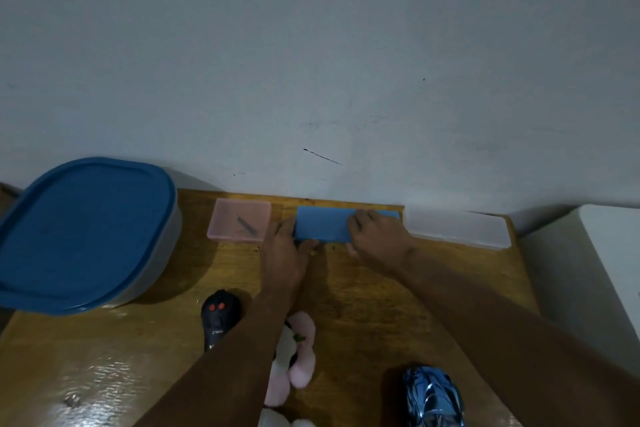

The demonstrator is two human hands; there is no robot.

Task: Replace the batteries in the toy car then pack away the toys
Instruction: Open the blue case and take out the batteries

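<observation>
Both hands on blue box (325, 224) by the wall (311, 45).
Left hand (287, 248) gripped its left end, right hand (375, 236) clasped its middle; toy car (433, 395) sat apart at table's (374, 308) near right edge.

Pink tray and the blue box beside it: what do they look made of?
Pink tray: likely thin translucent plastic; its pale walls look see-through with a slight sheen. Blue box: probably opaque matte plastic, with even colour and no glare; it could be card.
</observation>
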